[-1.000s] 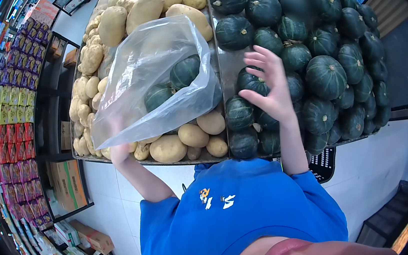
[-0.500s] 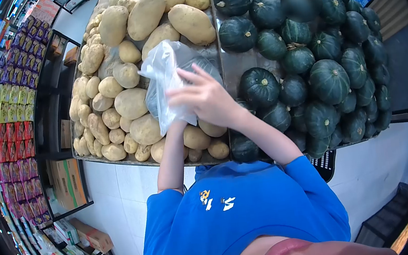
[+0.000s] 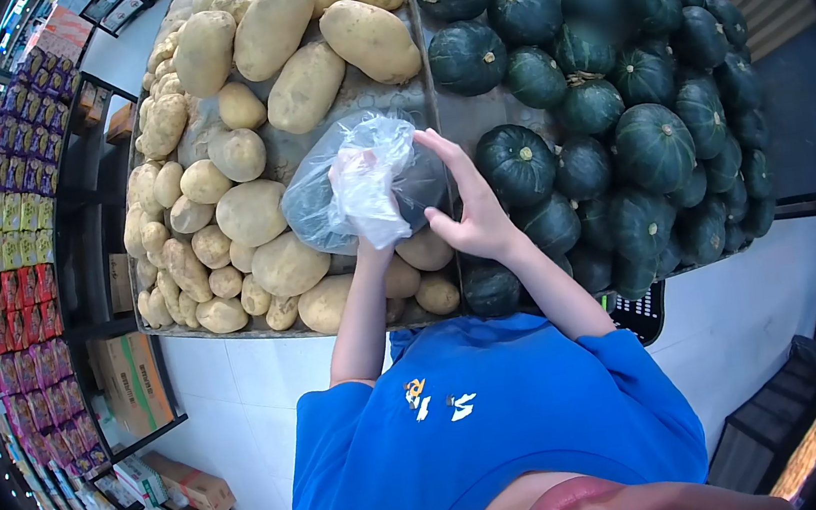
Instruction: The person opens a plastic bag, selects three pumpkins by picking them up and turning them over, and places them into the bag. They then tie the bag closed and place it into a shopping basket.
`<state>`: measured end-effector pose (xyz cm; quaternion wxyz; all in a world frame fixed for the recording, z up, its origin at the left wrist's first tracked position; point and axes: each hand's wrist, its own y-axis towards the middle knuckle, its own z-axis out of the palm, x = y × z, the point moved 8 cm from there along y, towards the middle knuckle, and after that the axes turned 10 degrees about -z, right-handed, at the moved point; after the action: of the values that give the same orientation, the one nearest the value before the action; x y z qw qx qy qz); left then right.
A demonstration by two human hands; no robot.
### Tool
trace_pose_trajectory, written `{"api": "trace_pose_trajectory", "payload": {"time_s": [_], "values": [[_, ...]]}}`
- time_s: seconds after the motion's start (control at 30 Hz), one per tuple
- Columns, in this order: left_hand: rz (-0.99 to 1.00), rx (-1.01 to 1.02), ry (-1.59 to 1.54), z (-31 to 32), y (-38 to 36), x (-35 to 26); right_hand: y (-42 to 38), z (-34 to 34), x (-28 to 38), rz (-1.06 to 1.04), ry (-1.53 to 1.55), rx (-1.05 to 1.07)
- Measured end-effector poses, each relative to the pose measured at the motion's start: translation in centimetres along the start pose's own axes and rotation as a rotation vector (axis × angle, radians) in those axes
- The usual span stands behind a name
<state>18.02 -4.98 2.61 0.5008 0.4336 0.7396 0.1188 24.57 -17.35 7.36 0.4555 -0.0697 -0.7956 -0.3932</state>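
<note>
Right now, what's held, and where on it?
The clear plastic bag, by its bunched-up top, in the left hand. The right hand is open beside it; fingertip contact unclear.

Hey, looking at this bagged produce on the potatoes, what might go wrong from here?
If the left hand loosens its hold on the bunched plastic, the clear bag could open and its dark round contents might roll onto the potatoes. The bag looks thin, so it might tear if lifted. The right hand is open beside the bag, so it may be slow to catch a slip.
</note>
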Motion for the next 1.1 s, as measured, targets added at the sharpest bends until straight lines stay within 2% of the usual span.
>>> {"api": "trace_pose_trajectory", "payload": {"time_s": [0.03, 0.13, 0.2, 0.23, 0.3, 0.33, 0.37, 0.43, 0.47, 0.5, 0.57, 0.6, 0.63, 0.67, 0.7, 0.73, 0.77, 0.9, 0.97, 1.03, 1.1], "values": [[0.043, -0.113, 0.056, -0.5, 0.2, -0.5, -0.5, 0.6, 0.1, -0.001, -0.068, 0.073], [0.015, -0.046, -0.119, -0.5, 0.8, -0.5, -1.5, 1.6, -0.1, 0.059, -0.126, 0.077], [0.188, -0.070, -0.124, -0.7, 1.0, -1.5, -1.4, 2.5, -0.9, 0.087, -0.239, 0.145], [0.187, -0.072, -0.136, -1.0, 1.2, -1.5, -1.3, 2.8, -1.3, 0.088, -0.251, 0.145], [0.166, -0.020, -0.202, -1.1, 1.4, -1.7, -0.9, 4.1, -1.8, 0.020, -0.481, 0.301], [0.120, 0.011, -0.161, -0.7, 1.1, -1.0, -0.2, 4.4, -2.0, 0.024, -0.500, 0.318], [0.123, 0.008, -0.170, 0.2, 0.3, -0.3, 0.0, 4.8, -2.2, 0.023, -0.510, 0.316], [-0.077, -0.080, -0.465, 1.2, -0.5, 2.9, 0.3, 4.6, -2.9, 0.060, -0.497, 0.178], [-0.111, 0.104, -0.558, 1.9, -1.0, 4.0, 0.2, 4.6, -3.4, 0.141, -0.381, 0.130], [-0.105, 0.114, -0.566, 0.7, -0.7, 3.7, 0.1, 4.8, -3.3, 0.146, -0.390, 0.119], [-0.108, 0.450, -0.681, -0.3, 0.0, 1.1, -0.2, 4.7, -3.3, 0.207, -0.577, 0.090], [-0.048, 0.458, -0.684, -1.6, 0.1, 0.2, 0.3, 5.4, -2.1, 0.243, -0.675, 0.210], [0.013, 0.465, -0.685, -3.0, 0.5, -0.9, 0.3, 5.5, -2.8, 0.244, -0.684, 0.191], [0.084, 0.521, -0.375, -3.4, 1.0, -2.0, -0.1, 5.9, -4.2, 0.182, -0.600, 0.122], [0.093, 0.528, -0.381, -4.3, 1.9, -2.8, -0.5, 6.5, -5.7, 0.119, -0.515, 0.058], [0.279, 0.450, -0.286, -5.6, 2.5, -4.6, -0.4, 6.9, -6.6, 0.147, -0.516, -0.040], [0.460, 0.364, -0.190, -6.4, 2.4, -5.9, -0.5, 7.3, -7.3, 0.149, -0.522, -0.044], [0.480, 0.460, -0.161, -4.7, 1.3, -6.3, 3.5, 8.5, -2.3, 0.052, -0.641, -0.036], [0.730, 0.463, -0.265, -6.2, 0.8, -8.0, 4.6, 9.0, -1.0, 0.013, -0.703, -0.053], [0.761, 0.521, -0.322, -7.4, 0.6, -7.5, 4.6, 10.0, -2.5, 0.099, -0.741, -0.051], [0.629, 0.614, -0.567, -8.9, 1.7, -6.4, 2.2, 9.2, -4.6, 0.475, -0.117, -0.435]]}}
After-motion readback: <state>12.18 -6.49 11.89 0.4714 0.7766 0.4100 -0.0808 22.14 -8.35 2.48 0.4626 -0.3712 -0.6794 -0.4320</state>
